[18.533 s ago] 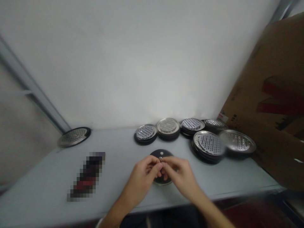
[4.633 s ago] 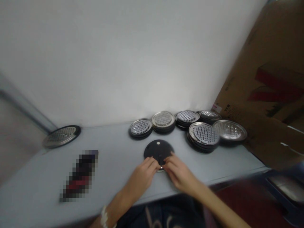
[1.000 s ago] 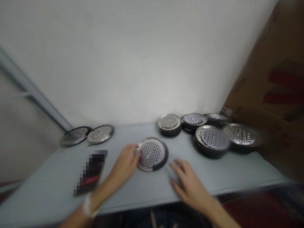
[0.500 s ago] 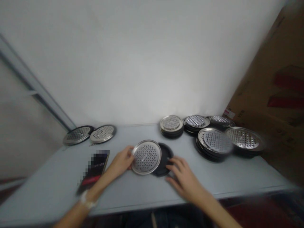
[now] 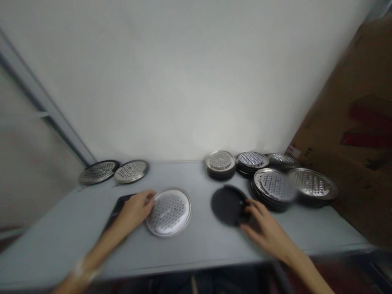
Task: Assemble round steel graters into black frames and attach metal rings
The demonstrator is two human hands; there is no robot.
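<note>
A round perforated metal disc (image 5: pixel 169 211) lies on the grey table (image 5: pixel 199 245), left of centre. My left hand (image 5: pixel 133 211) grips its left edge, fingers curled on the rim. A flat black round base (image 5: pixel 227 204) lies to the right, apart from the disc. My right hand (image 5: pixel 266 228) rests on the black base's near right edge, fingers bent over it. Both hands are somewhat blurred.
Several stacks of metal discs on black bases (image 5: pixel 272 184) crowd the back right. Two more discs (image 5: pixel 115 171) lie at the back left. A dark phone (image 5: pixel 118 206) lies partly under my left hand. A cardboard box (image 5: pixel 352 134) stands at the right. A white wall rises behind.
The metal disc has come off the black base: my left hand slid it left, and my right hand pulled the base to the right.
</note>
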